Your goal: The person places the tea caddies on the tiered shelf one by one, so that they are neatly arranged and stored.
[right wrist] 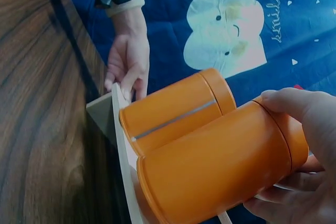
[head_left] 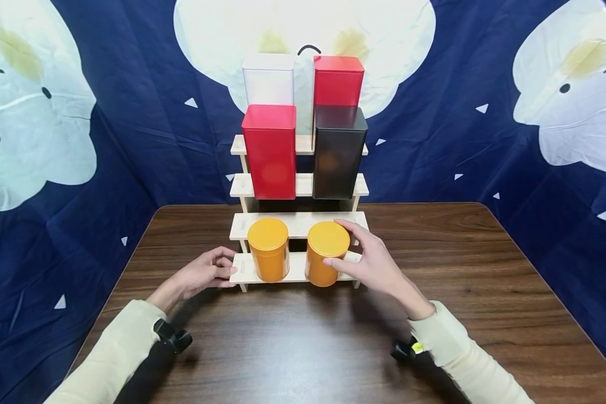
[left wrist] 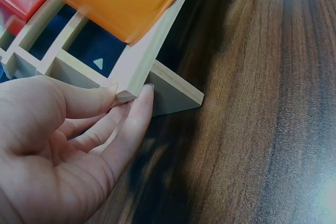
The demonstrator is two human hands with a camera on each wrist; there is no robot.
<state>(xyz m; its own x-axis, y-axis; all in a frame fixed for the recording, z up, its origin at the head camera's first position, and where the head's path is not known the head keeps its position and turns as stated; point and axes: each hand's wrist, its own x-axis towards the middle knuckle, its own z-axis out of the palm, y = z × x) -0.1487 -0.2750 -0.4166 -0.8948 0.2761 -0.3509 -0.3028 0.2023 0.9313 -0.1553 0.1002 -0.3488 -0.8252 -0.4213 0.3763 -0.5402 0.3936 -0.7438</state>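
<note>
My right hand [head_left: 379, 264] grips an orange round canister [head_left: 327, 258] near its lid, thumb on one side and fingers on the other. The canister's base overlaps the front edge of the bottom step of a wooden stepped rack [head_left: 297, 264]. Left of it, a second orange canister [head_left: 269, 252] stands upright on the same step; in the right wrist view this second canister [right wrist: 173, 111] shows a silvery strip down its side. At the rack's left end, my left hand [left wrist: 79, 140] pinches the corner of the bottom step [left wrist: 137, 69] between thumb and fingers.
On the upper steps stand a tall red tin [head_left: 270, 151] and a black tin [head_left: 339, 151]. Behind them are a white tin [head_left: 269, 78] and another red tin [head_left: 338, 81]. The rack rests on a brown wooden table [head_left: 293, 348], with a blue cloth [head_left: 131, 67] hanging around it.
</note>
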